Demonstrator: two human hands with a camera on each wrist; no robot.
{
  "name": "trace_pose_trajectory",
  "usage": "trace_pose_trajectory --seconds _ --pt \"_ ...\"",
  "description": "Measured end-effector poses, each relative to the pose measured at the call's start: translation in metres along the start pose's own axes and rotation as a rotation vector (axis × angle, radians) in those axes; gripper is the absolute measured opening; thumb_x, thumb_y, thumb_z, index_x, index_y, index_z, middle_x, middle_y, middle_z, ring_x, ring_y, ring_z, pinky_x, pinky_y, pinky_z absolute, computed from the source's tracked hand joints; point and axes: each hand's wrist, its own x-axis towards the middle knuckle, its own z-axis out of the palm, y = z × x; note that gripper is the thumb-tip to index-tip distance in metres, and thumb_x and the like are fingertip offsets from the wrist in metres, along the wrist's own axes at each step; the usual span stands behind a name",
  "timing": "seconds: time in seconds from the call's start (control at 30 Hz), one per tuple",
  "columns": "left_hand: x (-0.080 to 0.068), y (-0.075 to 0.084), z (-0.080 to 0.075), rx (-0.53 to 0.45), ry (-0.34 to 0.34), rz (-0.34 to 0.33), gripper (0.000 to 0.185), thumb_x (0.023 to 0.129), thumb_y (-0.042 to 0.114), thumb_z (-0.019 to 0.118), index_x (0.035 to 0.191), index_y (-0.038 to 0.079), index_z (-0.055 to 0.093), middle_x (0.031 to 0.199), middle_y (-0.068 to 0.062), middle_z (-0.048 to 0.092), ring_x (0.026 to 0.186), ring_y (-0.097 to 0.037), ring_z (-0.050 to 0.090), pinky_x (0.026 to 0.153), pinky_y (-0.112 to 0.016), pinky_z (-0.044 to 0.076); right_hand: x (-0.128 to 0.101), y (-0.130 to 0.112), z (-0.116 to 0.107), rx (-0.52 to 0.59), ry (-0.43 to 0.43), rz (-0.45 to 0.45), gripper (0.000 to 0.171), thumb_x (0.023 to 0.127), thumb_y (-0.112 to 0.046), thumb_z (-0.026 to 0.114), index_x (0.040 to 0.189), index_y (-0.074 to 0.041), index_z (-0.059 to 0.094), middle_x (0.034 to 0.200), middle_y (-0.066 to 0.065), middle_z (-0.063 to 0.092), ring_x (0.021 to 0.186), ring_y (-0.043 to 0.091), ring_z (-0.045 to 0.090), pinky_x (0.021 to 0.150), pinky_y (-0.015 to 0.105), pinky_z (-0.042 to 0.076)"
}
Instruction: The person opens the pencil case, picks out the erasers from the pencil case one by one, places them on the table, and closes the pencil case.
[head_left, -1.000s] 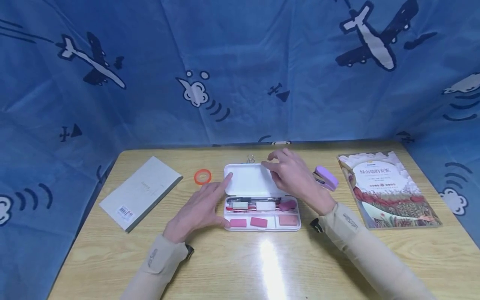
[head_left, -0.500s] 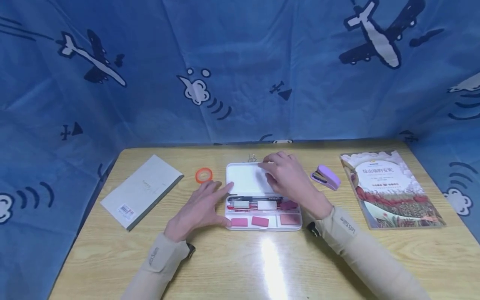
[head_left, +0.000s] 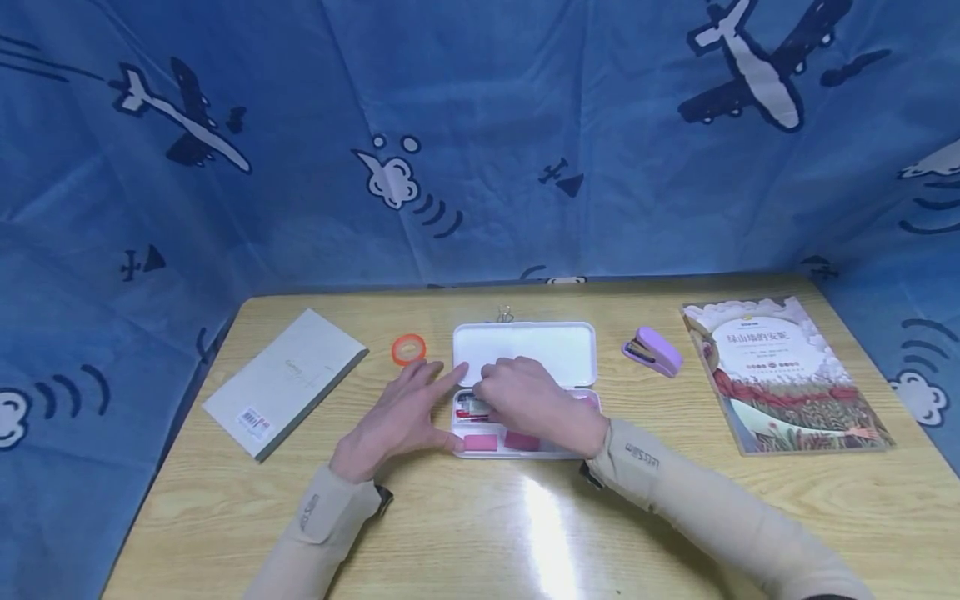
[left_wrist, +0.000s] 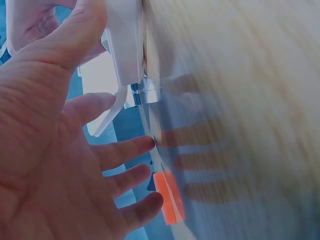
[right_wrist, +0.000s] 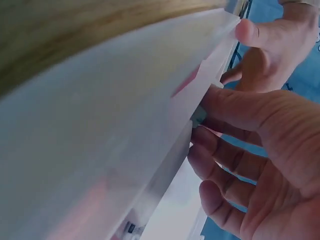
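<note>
A white pencil case [head_left: 540, 354] lies with its lid swung back on the table, pens and erasers in its tray. My left hand [head_left: 393, 425] steadies its left side with fingers extended, thumb at the tray's front corner and index finger by the lid. Over the tray's back compartment, my right hand [head_left: 528, 404] reaches down with curled fingers. In the right wrist view, its thumb and fingertips pinch a pale green eraser [right_wrist: 199, 116]. Two pink erasers [head_left: 480, 442] sit in the front compartment. The right hand hides much of the tray.
An orange tape roll [head_left: 408, 349] and a grey box-like book [head_left: 287, 383] lie to the left. A purple stapler [head_left: 654, 352] and an illustrated book [head_left: 783, 375] are on the right. Behind the lid sits a metal binder clip [head_left: 505, 314]. A blue curtain [head_left: 480, 167] backs the table.
My right hand has moved from the lid's right part down and left into the tray, where it grips the pale green eraser. The left hand has stayed at the case's left side.
</note>
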Motion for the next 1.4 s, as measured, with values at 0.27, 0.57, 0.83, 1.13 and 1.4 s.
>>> trace_pose_trajectory --seconds 0.27,0.57,0.83,1.13,1.4 --pt "0.000 0.002 0.001 -0.002 -0.003 0.007 0.114 0.068 0.058 0.087 0.161 0.028 0.029 0.161 -0.021 0.035 0.150 -0.042 0.030 0.120 -0.062 0.029 -0.005 0.004 -0.009 0.083 -0.004 0.039 0.014 0.083 -0.022 0.082 0.090 -0.016 0.071 0.077 -0.005 0.064 0.066 0.012 0.054 0.056 0.028 0.048" --pt "0.000 0.001 0.000 -0.021 -0.026 -0.017 0.116 0.069 0.058 0.087 0.162 0.030 0.024 0.164 -0.019 0.031 0.152 -0.041 0.026 0.122 -0.062 0.025 -0.045 0.039 -0.021 0.143 0.118 0.123 0.013 0.084 -0.014 0.080 0.091 -0.016 0.070 0.078 -0.004 0.063 0.059 0.006 0.049 0.048 0.023 0.040" --pt "0.000 0.001 0.000 -0.058 -0.037 -0.030 0.115 0.069 0.056 0.088 0.162 0.031 0.025 0.166 -0.019 0.029 0.154 -0.042 0.021 0.121 -0.065 0.023 -0.096 0.081 -0.019 0.223 0.202 0.198 0.018 0.077 -0.001 0.083 0.089 -0.009 0.072 0.083 0.003 0.069 0.070 0.013 0.061 0.062 0.031 0.052" --pt "0.000 0.001 0.001 -0.049 -0.038 -0.024 0.115 0.068 0.054 0.090 0.162 0.030 0.027 0.164 -0.020 0.031 0.152 -0.042 0.025 0.120 -0.065 0.026 -0.136 0.109 -0.008 0.202 0.173 0.283 0.022 0.075 0.002 0.082 0.076 -0.012 0.065 0.074 -0.001 0.061 0.066 0.011 0.050 0.060 0.031 0.045" --pt "0.000 0.001 0.000 -0.060 -0.032 -0.025 0.114 0.069 0.054 0.089 0.162 0.031 0.027 0.165 -0.019 0.030 0.153 -0.042 0.023 0.120 -0.066 0.026 -0.141 0.108 0.001 0.184 0.048 0.352 0.019 0.077 -0.008 0.084 0.080 -0.021 0.070 0.075 -0.008 0.067 0.064 0.009 0.052 0.057 0.036 0.047"
